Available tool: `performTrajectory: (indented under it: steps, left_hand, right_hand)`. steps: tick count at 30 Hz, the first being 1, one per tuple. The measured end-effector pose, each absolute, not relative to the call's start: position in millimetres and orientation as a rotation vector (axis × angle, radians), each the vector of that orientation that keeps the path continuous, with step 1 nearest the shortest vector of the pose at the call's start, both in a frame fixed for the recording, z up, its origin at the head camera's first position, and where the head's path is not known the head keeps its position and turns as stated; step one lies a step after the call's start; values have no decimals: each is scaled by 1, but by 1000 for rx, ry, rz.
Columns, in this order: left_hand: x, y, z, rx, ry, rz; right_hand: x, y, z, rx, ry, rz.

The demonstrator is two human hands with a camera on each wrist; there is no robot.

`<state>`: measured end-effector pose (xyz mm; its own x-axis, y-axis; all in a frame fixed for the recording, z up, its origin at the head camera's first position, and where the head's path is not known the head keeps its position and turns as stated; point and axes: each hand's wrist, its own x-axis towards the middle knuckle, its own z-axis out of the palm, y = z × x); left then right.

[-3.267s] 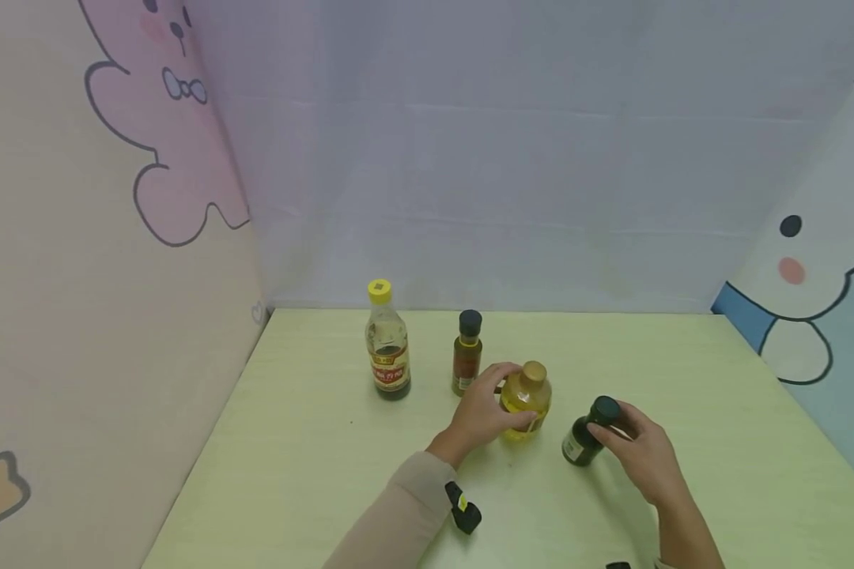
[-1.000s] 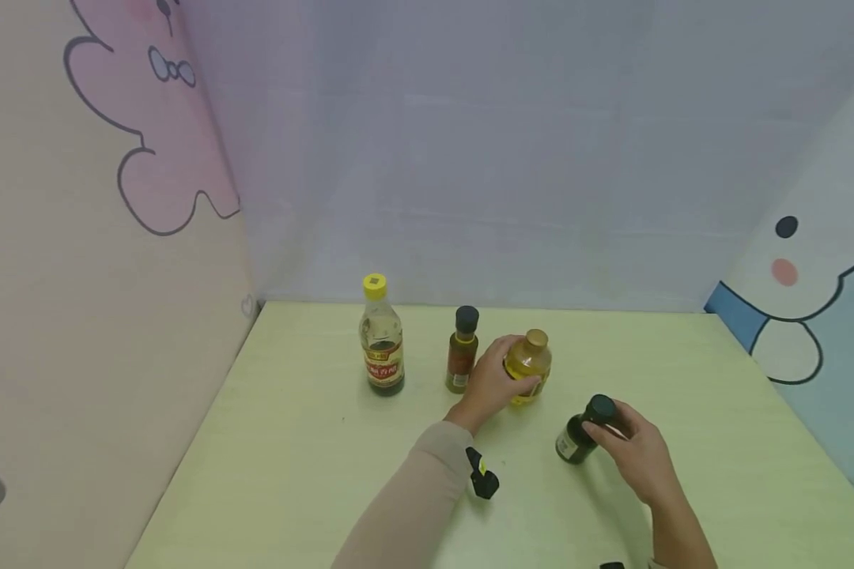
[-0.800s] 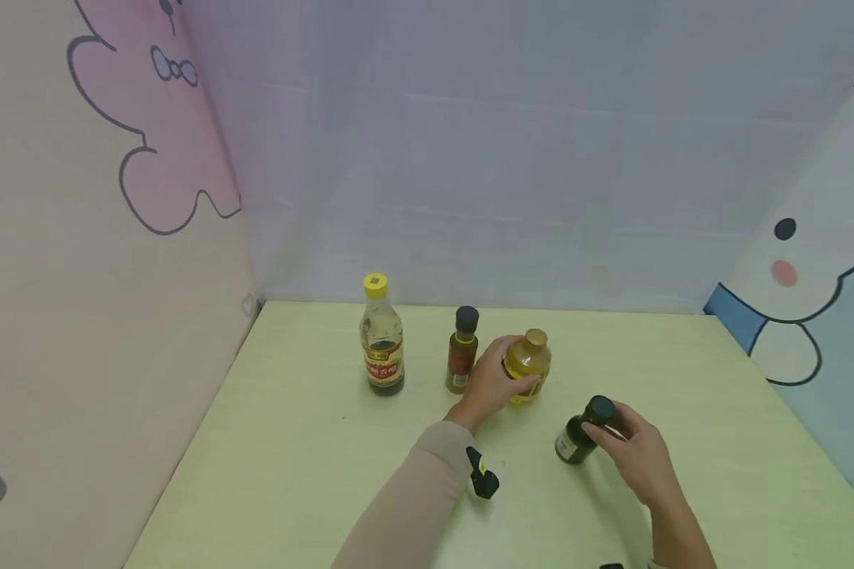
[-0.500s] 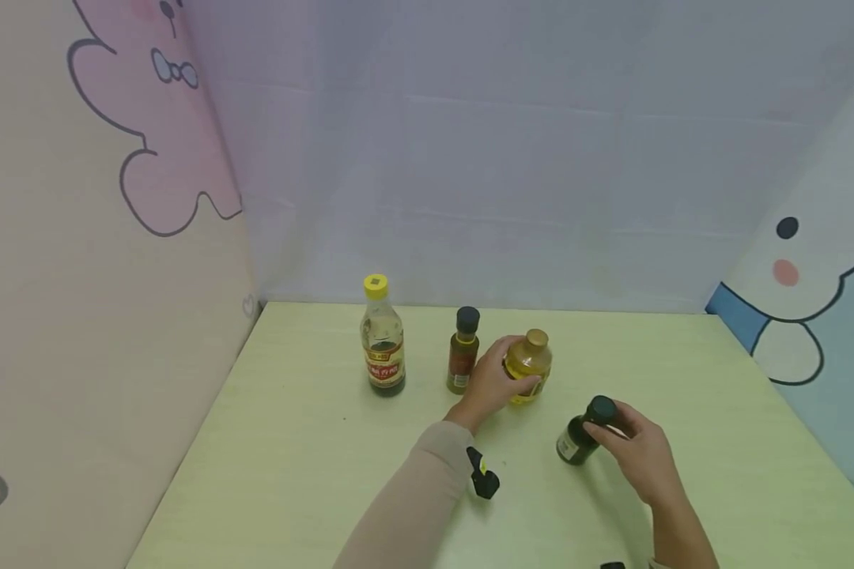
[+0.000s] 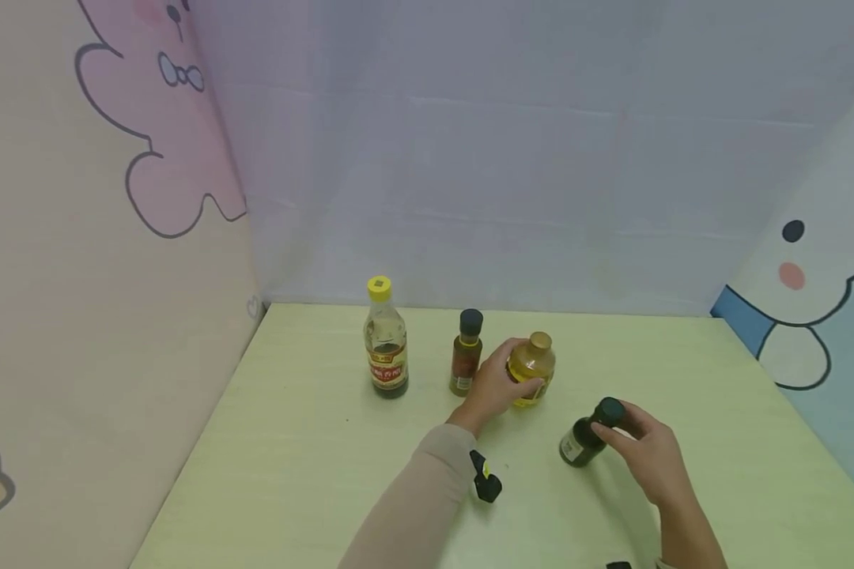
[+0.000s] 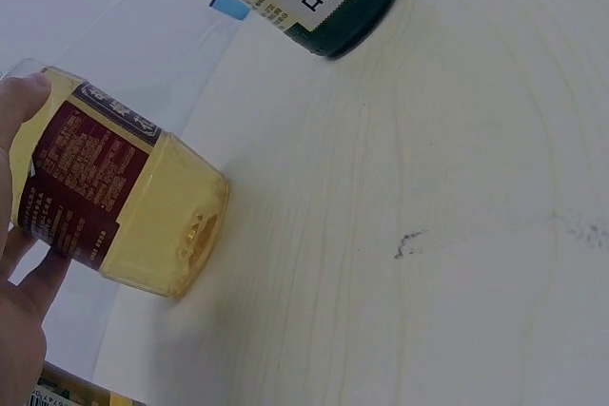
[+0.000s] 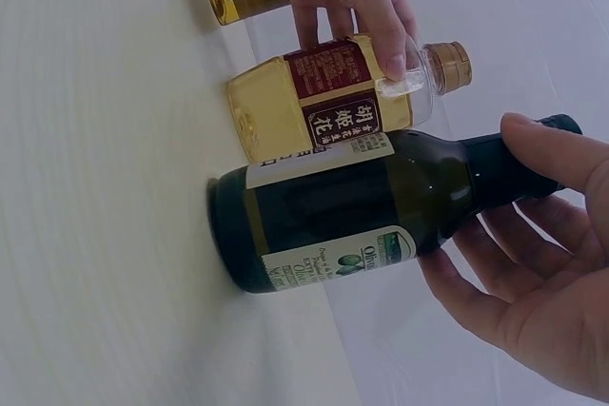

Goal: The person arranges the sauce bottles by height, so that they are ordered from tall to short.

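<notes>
My left hand (image 5: pixel 493 389) grips a clear bottle of yellow cooking oil (image 5: pixel 532 365) with a gold cap, thumb and fingers on opposite sides. Its dark red label (image 6: pixel 90 173) shows in the left wrist view, the base at the table surface. My right hand (image 5: pixel 651 457) holds a dark green olive oil bottle (image 5: pixel 582 442) by its neck, near the cap. The right wrist view shows the olive label (image 7: pixel 352 259) and, beyond it, the oil bottle (image 7: pixel 333 92). The olive oil bottle is nearer to me and right of the other.
Just left of my left hand stands a slim brown-green bottle (image 5: pixel 466 359) with a black cap. Farther left is a yellow-capped bottle of dark liquid (image 5: pixel 387 352), probably vinegar. Both stand on the pale green table (image 5: pixel 277 474), backed by a curtain (image 5: pixel 512 182) and flanked by cartoon-printed walls.
Since the earliest frame, my left hand has shifted the yellow oil bottle toward the back of the table. My right hand keeps its hold on the olive oil bottle, nearly still.
</notes>
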<state>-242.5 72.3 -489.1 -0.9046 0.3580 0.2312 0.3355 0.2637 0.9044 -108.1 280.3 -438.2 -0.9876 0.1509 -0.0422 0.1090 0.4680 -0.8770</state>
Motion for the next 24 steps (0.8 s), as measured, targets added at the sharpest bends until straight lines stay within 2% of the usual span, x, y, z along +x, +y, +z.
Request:
performTrajectory:
  steps: [10, 24]
  left_hand:
    - [-241, 72, -490, 676, 2483, 1779]
    - [-241, 71, -488, 664, 2445, 1793]
  right_hand:
    - [-110, 282, -438, -241, -2662, 1566]
    - [-135, 294, -424, -161, -2649, 1448]
